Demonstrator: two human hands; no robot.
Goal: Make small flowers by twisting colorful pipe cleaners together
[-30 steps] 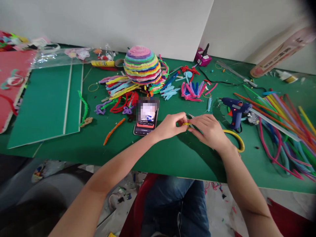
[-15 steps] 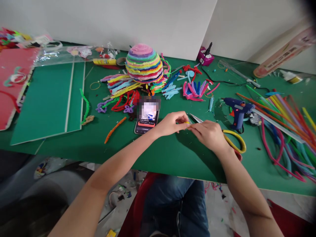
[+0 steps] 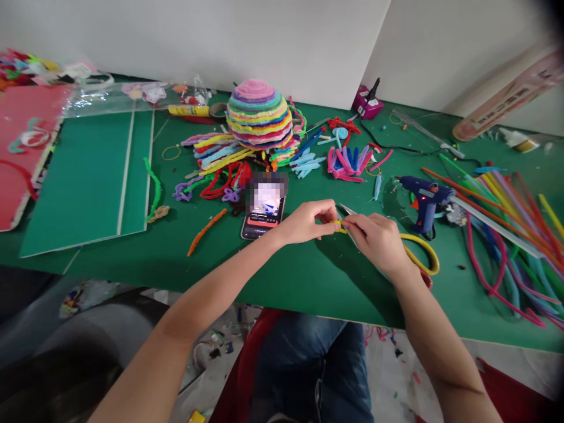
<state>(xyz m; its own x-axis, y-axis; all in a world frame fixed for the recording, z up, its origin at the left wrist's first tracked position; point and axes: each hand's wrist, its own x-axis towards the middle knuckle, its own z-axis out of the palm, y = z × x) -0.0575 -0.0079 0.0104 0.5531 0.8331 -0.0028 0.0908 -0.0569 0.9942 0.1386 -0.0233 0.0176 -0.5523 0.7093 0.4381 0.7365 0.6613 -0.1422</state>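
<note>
Fingers (image 3: 328, 210) closed on yellow strip (image 3: 339, 222)

Left hand (image 3: 308, 223) and right hand (image 3: 381, 241) pinch it over the bench (image 3: 299, 282), in from the near edge. It looks light, soft and bendable; its ends seem the best hold. Scissors (image 3: 433, 257) show beneath the right hand.

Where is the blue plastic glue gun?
Head view, right side: the glue gun lies on the green table, between the right hand and multicoloured fuzzy stems.

No text is reading clearly: dark characters (image 3: 520, 100) are blurring on the bottle (image 3: 489, 115) at two o'clock; the label (image 3: 426, 192) on the glue gun (image 3: 423, 211) at three is appearing too small.
</note>
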